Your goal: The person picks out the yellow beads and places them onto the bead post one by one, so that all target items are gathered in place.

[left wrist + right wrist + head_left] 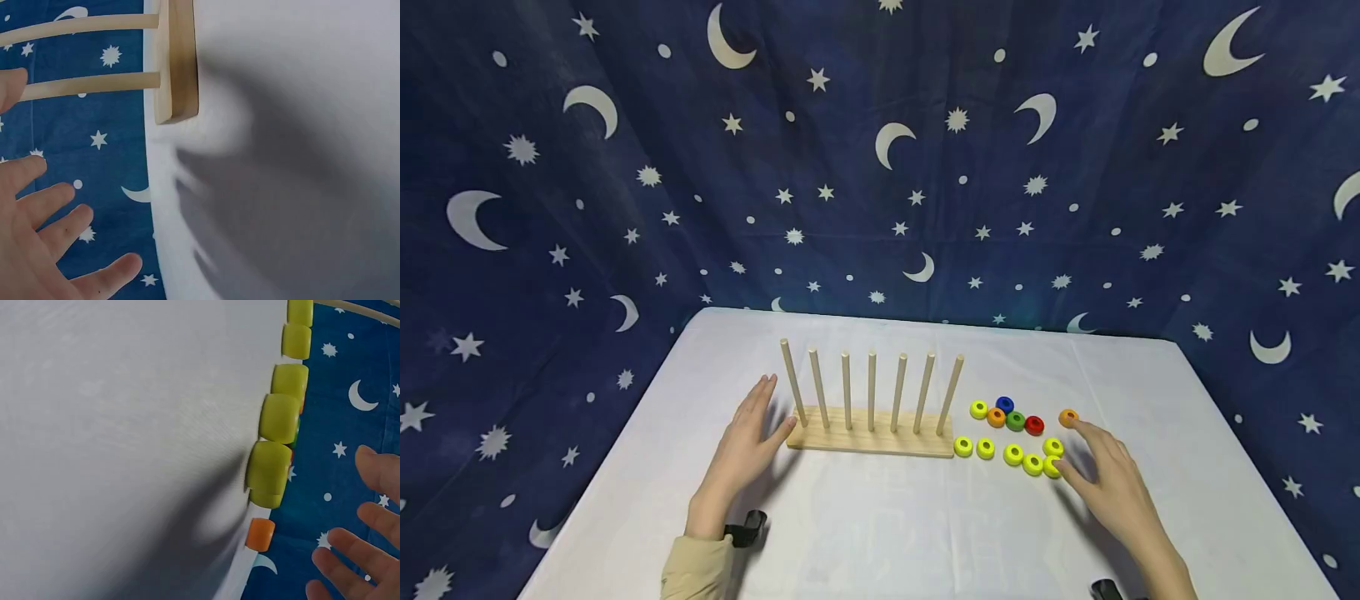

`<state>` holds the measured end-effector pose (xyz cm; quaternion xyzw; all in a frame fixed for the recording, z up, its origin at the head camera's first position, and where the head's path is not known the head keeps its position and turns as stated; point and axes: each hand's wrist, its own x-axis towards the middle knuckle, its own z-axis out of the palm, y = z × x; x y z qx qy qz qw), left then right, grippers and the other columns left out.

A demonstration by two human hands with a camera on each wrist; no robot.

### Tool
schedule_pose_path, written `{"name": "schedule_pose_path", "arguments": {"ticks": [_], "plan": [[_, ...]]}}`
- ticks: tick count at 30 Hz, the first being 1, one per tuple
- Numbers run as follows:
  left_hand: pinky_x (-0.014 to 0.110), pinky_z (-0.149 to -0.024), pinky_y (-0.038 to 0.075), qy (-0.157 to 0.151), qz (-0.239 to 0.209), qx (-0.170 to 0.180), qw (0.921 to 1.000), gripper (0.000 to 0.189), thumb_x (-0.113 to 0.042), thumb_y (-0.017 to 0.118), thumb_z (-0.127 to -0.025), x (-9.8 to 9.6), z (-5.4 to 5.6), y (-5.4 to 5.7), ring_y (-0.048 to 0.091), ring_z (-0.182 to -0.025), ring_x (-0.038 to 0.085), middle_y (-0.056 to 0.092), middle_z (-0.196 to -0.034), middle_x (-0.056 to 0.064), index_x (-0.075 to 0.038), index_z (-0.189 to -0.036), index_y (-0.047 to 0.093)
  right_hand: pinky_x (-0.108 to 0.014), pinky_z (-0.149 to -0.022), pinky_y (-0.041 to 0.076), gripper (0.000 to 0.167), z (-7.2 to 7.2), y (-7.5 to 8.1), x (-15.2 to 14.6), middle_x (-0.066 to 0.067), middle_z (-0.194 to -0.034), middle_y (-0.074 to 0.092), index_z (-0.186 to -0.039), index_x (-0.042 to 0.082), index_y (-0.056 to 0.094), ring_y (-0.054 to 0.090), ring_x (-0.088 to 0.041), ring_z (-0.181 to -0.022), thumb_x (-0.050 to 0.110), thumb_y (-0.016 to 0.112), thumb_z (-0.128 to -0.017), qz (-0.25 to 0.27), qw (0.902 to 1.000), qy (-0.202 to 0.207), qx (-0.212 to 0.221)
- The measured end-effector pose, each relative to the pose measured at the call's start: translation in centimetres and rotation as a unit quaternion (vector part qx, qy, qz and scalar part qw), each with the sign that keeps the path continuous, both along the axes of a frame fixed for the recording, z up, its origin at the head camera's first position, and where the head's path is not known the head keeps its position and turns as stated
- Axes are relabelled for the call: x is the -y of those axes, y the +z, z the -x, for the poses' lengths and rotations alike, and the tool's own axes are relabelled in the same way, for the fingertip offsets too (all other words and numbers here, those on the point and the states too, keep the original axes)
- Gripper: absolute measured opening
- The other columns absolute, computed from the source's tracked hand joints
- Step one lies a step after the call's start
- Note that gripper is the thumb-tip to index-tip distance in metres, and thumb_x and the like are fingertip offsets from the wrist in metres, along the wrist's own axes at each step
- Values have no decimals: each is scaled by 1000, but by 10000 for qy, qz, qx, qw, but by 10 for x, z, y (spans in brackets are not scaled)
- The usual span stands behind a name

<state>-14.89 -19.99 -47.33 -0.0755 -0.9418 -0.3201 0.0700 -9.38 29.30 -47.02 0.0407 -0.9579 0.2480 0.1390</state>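
Observation:
A wooden peg rack (868, 443) with several upright dowels stands at the middle of the table. My left hand (741, 454) is beside its left end, fingers spread, holding nothing; the left wrist view shows the rack's end (181, 75) and the loose fingers (65, 228). To the right of the rack lie several yellow beads (1013, 454), a blue bead (1004, 404), a green bead (1015, 421), a red bead (1034, 426) and orange beads (996, 417). My right hand (1108, 487) hovers by the rightmost beads, fingers extended; the right wrist view shows nothing gripped.
A white cloth covers the table (880, 533). Behind and beside it hangs a dark blue curtain (850, 150) with moons and stars. Black wrist straps (747, 529) show at both wrists.

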Motion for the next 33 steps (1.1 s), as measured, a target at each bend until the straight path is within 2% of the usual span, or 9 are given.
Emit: {"name": "schedule_pose_path", "arguments": {"ticks": [4, 9, 13, 19, 24, 29, 33], "plan": [[64, -112, 26, 50, -308, 247, 9992, 77, -38, 59, -94, -4, 1, -6, 25, -143, 44, 25, -157, 21, -11, -154, 20, -62, -95, 37, 64, 0, -6, 0, -22, -133, 51, -138, 6, 48, 44, -43, -121, 20, 76, -81, 93, 9997, 93, 197], [65, -111, 25, 185, -594, 621, 9961, 79, -34, 62, -93, -9, 0, -10, 26, -142, 47, 26, -155, 25, -11, -154, 18, -61, -93, 40, 64, 2, -11, 2, -20, -126, 56, -137, 6, 49, 49, -40, -116, 13, 75, -80, 85, 9987, 4, 511], [66, -110, 26, 243, -676, 610, 9956, 77, -31, 62, -93, -12, -1, -15, 28, -140, 49, 29, -153, 27, -10, -154, 19, -60, -93, 42, 62, 2, -14, 4, -19, -120, 59, -136, 6, 50, 53, -38, -113, 13, 76, -80, 50, 9974, -121, 703], [66, -107, 30, 302, -787, 461, 9954, 71, -24, 64, -91, -18, 2, -20, 35, -136, 49, 38, -149, 27, -7, -151, 29, -59, -94, 43, 53, 3, -14, 5, -17, -120, 59, -129, 4, 54, 56, -37, -112, 13, 75, -81, 96, 9952, -170, 954], [68, -106, 31, 432, -782, 432, 9951, 67, -24, 66, -90, -20, 6, -25, 39, -134, 49, 43, -146, 25, -7, -148, 36, -57, -92, 45, 49, 8, -13, 6, -15, -116, 60, -125, 4, 57, 58, -34, -108, 12, 75, -80, 59, 9952, -182, 957], [70, -106, 27, 474, -710, 383, 9956, 63, -23, 67, -89, -20, 5, -31, 40, -132, 48, 49, -142, 24, -5, -144, 43, -55, -89, 47, 44, 10, -15, 7, -15, -111, 61, -120, 3, 59, 59, -35, -104, 13, 75, -80, -48, 9939, -291, 1063], [70, -108, 20, 454, -736, 543, 9948, 61, -25, 68, -87, -20, 2, -36, 35, -136, 47, 48, -142, 24, -7, -141, 47, -53, -85, 48, 42, 10, -18, 6, -13, -108, 62, -118, 5, 61, 60, -33, -100, 13, 76, -79, -168, 9916, -395, 1222]]}}
